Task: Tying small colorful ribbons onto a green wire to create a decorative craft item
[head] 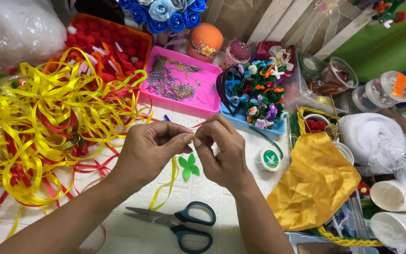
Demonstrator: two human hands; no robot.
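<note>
My left hand (149, 148) and my right hand (222, 150) meet at the fingertips above the white table, both pinching a narrow yellow ribbon (171, 181). The ribbon hangs down from between the fingers and curls toward the scissors. A small green leaf-shaped piece (188, 166) lies on the table just under the hands. Scissors with dark teal handles (179, 221) lie shut below the hands, near the front edge.
A big tangle of yellow and red ribbons (38, 127) fills the left. Behind the hands stand a pink tray (203, 101), an orange tray of red pieces (109, 42) and a blue tray of small flowers (259, 101). A basket with yellow cloth (316, 183) sits right, beside a small tape roll (269, 160).
</note>
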